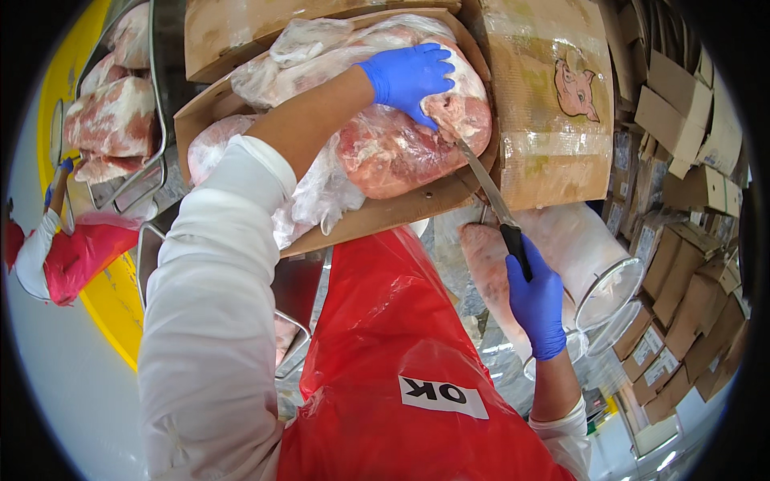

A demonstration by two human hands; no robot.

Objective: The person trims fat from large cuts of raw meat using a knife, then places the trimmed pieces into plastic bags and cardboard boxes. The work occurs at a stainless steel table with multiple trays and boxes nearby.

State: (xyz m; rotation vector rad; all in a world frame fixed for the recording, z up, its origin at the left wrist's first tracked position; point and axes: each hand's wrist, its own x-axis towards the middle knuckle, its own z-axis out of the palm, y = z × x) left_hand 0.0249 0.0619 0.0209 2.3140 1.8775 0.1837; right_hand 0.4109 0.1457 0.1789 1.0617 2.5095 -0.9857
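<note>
Fingers (pixel 417 68) atop wrapped meat (pixel 401 148)

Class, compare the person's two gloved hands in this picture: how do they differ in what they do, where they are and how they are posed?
The left hand lies spread on the plastic-wrapped meat in the cardboard box; the right hand is closed round the black handle of the knife.
The left hand reaches far forward, while the right hand stays lower, near the red apron.
The left fingers are splayed; the right fingers are curled.
Both wear blue gloves.
</note>
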